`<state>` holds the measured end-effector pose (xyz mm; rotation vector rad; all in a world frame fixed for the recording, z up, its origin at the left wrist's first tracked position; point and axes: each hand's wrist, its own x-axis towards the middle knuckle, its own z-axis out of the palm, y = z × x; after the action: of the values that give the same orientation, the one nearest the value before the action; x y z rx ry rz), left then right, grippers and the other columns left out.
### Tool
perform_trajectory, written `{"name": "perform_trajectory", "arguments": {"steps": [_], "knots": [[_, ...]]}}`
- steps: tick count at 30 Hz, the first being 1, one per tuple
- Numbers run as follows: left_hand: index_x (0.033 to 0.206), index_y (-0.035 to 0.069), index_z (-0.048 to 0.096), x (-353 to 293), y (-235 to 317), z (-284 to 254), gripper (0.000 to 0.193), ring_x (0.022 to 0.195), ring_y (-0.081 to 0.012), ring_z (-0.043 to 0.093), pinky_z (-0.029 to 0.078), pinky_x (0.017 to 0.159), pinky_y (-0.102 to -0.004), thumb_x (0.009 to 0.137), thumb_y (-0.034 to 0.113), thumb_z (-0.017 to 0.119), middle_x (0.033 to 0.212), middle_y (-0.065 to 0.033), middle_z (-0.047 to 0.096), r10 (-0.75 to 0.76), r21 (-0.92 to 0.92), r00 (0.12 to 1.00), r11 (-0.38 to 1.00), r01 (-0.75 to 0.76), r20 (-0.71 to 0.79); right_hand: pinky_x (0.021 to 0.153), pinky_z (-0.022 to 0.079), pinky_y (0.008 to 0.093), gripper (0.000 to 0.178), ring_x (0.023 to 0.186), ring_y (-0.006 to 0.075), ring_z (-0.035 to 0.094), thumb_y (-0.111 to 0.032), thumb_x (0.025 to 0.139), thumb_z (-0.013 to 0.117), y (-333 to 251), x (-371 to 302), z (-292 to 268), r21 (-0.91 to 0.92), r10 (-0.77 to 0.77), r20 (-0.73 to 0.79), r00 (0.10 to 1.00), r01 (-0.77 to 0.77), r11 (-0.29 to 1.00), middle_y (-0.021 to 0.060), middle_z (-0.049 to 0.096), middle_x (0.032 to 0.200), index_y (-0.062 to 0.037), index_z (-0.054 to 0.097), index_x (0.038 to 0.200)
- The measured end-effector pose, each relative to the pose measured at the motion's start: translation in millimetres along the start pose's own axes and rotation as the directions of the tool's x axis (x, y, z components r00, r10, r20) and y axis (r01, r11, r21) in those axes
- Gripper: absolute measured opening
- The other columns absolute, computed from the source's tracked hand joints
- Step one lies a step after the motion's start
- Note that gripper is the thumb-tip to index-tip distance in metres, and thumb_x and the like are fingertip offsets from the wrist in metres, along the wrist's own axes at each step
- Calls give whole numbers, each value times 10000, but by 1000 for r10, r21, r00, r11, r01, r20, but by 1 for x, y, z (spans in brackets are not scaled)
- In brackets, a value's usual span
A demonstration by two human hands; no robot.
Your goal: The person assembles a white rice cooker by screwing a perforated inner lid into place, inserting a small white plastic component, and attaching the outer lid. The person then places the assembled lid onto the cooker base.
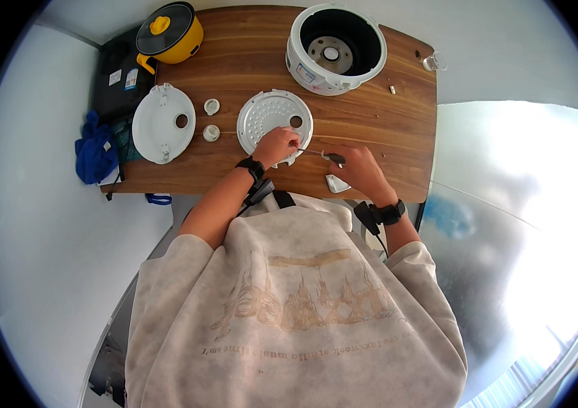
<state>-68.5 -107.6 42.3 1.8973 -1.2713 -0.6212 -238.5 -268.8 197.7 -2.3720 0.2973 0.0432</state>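
Observation:
My right hand (pixel 360 168) is closed round the dark handle of a screwdriver (pixel 334 158), near the front edge of the table. Its thin shaft points left, and the tip reaches the fingertips of my left hand (pixel 278 144). Those fingers are pinched together over the lower part of a round white perforated plate (pixel 262 115), which lies flat and has a dark round hole. What they pinch, if anything, is hidden. Just below my right hand lies a small white plastic piece (pixel 336 183).
A white round lid (pixel 149 122) and two small white caps (pixel 211 107) lie to the left. The white rice cooker body (pixel 311 76) stands open at the back. A yellow pot (pixel 185 45), a black case (pixel 109 98), a blue cloth (pixel 95 153) and a clear cup (pixel 436 62) sit around the edges.

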Motion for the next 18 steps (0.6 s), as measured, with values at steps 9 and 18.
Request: {"name": "perform_trajectory", "arguments": {"steps": [9, 18], "knots": [[818, 97, 688, -1, 3, -3, 45, 844, -289, 618, 506, 752, -397, 776, 107, 698, 843, -80, 617, -49, 9, 998, 999, 49, 45, 745, 542, 391, 285, 806, 356, 671, -53, 756, 671, -9, 4, -3, -9, 19, 63, 998, -19, 1000, 175, 715, 913, -24, 727, 1034], [804, 123, 722, -2, 6, -6, 74, 789, -288, 622, 508, 719, -394, 743, 83, 708, 816, -82, 616, -4, -9, 999, 1000, 4, 38, 781, 523, 434, 264, 847, 377, 648, -56, 757, 651, -11, 13, -2, -110, 36, 123, 992, -22, 994, 183, 691, 884, -10, 723, 1007]]}}
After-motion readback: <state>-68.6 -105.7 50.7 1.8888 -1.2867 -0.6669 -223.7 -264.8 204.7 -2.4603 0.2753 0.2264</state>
